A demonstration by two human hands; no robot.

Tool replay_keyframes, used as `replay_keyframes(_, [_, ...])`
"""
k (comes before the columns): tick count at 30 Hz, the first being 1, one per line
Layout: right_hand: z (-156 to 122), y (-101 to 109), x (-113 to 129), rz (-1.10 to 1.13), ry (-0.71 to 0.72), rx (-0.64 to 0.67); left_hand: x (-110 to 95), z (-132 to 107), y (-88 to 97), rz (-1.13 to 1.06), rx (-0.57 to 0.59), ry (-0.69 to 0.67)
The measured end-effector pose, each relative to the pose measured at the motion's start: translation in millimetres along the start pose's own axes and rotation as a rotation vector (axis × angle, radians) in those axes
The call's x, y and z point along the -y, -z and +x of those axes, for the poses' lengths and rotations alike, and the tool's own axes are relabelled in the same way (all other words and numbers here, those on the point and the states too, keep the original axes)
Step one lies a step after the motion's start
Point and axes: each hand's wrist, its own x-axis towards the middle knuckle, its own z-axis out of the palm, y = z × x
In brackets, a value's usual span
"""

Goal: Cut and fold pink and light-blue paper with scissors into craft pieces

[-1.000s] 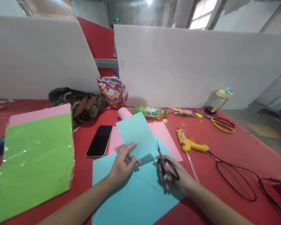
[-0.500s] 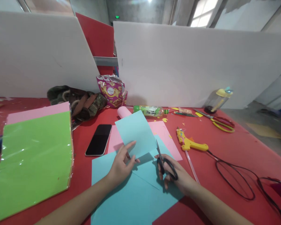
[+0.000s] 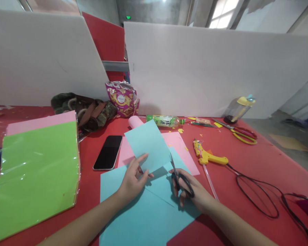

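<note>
My left hand (image 3: pixel 135 176) grips the lower left edge of a light blue sheet of paper (image 3: pixel 149 145), which is raised and tilted above the table. In my right hand (image 3: pixel 188 189) is a pair of black-handled scissors (image 3: pixel 176 176), with fingers through the loops. The blades point up and away, close to the right corner of the raised sheet; whether they touch it I cannot tell. Beneath both hands lies a larger blue sheet (image 3: pixel 136 218) with a thin line across it. Part of a pink sheet (image 3: pixel 178 141) shows behind the raised paper.
A black phone (image 3: pixel 108 152) lies left of the papers, beside wrapped green sheets (image 3: pixel 38 177). To the right are a yellow glue gun (image 3: pixel 210 158) with a looped cord and yellow-red scissors (image 3: pixel 243 134). A bottle (image 3: pixel 165 121), a snack bag (image 3: pixel 122 99) and a tumbler (image 3: pixel 238 109) stand or lie behind.
The raised blue sheet has shifted very slightly to the left. Both hands keep nearly the same place and hold.
</note>
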Motion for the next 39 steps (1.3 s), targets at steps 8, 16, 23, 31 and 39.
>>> replay_keyframes(8, [0,-1,1,0.068,-0.007,0.004,0,0,0.4,0.006,-0.002,0.013])
replay_keyframes(16, [0,-1,0,0.052,0.006,0.005,-10,0,1.5,-0.011,-0.022,0.025])
replay_keyframes(23, [0,0,-2,-0.050,0.042,-0.011,-10,-1,3.2,0.084,-0.025,0.007])
replay_keyframes(31, [-3,-2,4,-0.153,0.027,-0.040,-16,0,5.3,0.185,-0.050,-0.018])
replay_keyframes(39, [-3,-3,4,-0.153,0.030,-0.048,-18,-1,5.7,0.243,-0.052,-0.035])
